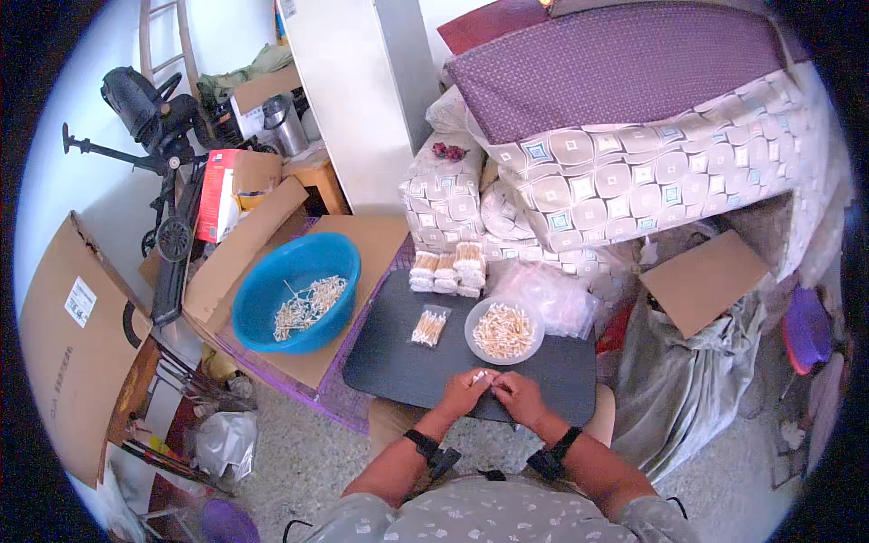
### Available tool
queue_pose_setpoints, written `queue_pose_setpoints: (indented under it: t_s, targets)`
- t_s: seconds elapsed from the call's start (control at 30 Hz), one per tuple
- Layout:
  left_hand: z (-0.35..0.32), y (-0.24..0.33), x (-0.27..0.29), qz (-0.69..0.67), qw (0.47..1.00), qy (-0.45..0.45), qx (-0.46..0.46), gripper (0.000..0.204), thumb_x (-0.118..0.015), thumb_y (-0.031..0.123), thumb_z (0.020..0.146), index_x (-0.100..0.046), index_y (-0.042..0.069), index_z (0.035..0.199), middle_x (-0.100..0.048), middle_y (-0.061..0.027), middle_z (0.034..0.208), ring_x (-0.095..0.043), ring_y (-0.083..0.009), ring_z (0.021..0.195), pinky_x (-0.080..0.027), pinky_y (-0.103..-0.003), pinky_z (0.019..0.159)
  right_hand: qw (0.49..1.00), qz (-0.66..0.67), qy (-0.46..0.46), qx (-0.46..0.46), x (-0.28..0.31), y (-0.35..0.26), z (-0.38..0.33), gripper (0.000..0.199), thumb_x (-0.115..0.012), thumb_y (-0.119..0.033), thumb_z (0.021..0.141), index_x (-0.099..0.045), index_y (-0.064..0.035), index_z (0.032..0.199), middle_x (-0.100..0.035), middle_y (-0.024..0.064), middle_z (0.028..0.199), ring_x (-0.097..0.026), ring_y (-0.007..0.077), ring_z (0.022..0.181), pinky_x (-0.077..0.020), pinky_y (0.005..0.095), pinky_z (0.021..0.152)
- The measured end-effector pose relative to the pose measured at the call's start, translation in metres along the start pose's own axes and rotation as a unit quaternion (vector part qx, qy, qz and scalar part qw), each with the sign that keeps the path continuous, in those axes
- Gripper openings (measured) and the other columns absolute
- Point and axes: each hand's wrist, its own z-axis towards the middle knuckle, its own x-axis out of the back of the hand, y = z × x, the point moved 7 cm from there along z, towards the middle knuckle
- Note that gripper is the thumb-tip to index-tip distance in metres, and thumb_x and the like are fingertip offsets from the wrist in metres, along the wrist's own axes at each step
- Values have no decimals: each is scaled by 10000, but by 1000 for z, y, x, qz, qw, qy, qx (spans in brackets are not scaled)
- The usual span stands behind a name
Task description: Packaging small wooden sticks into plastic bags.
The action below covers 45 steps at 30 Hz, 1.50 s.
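Partly packed, partly loose: cotton swabs [503, 333] at a small black table [389, 330]. Grasped in the left hand [467, 388], over the near edge of the tabletop, apparently a few swabs, white tips showing between the fingers. Curled close against it, fingertips drawn together, the right hand [518, 398], with no telling from this angle of anything pinched inside.

Done, judging by the tabletop: one flat, clear packet [429, 327] of swabs, lying by itself to the left of the bowl, and a stack of bundled packs [447, 270] at the far edge, too tightly piled for a sure count.

Not yet packed: a large jumbled heap in the translucent bowl [471, 319], just beyond the hands, plus a further tangle in a wide blue basin [256, 294], set on flattened cardboard [376, 242] to the left of the table. Spread behind the bowl and to its right, clear plastic bags [552, 297], seemingly unfilled. By that measure, well begun but far from finished.
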Motion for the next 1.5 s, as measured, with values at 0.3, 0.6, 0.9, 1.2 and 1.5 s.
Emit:
queue_pose_setpoints:
  t_s: [0.3,0.6,0.9,1.2,1.5]
  targets:
    - [-1,-10,-5,-49,999,-9,-4,280,-528,256,928,-651,25,1027,-676,-73,948,-624,-167,865,-488,-304,782,999,-28,-15,-18,1,-3,-1,145,-654,-175,814,-606,-54,877,-616,122,862,-611,291,797,-481,370,703]
    - [3,-24,-2,-42,998,17,-44,252,-494,208,943,-643,10,989,-660,-63,921,-604,-157,854,-476,-306,790,999,-16,-19,-32,0,-7,0,193,-611,-203,845,-608,-37,944,-616,148,927,-598,335,871,-477,404,757]
    - [-1,-19,-6,-99,995,5,-31,277,-546,251,922,-651,7,1000,-664,-47,911,-588,-118,853,-472,-278,778,999,-47,8,13,0,-10,-5,179,-636,-177,834,-619,-38,946,-626,125,924,-614,301,844,-483,369,741]
    - [1,-27,-9,-135,990,-29,-10,268,-517,225,933,-644,7,1024,-664,-67,967,-604,-153,903,-474,-293,842,996,-41,-46,-57,-6,-7,-2,238,-573,-265,879,-597,-29,898,-610,155,927,-584,345,887,-465,421,761]
    - [4,-26,-4,-118,993,10,-4,240,-522,209,934,-657,17,982,-666,-59,922,-601,-137,853,-481,-289,783,1000,-11,9,-16,-7,-2,1,193,-614,-243,844,-608,-53,878,-611,141,888,-594,332,853,-467,414,749]
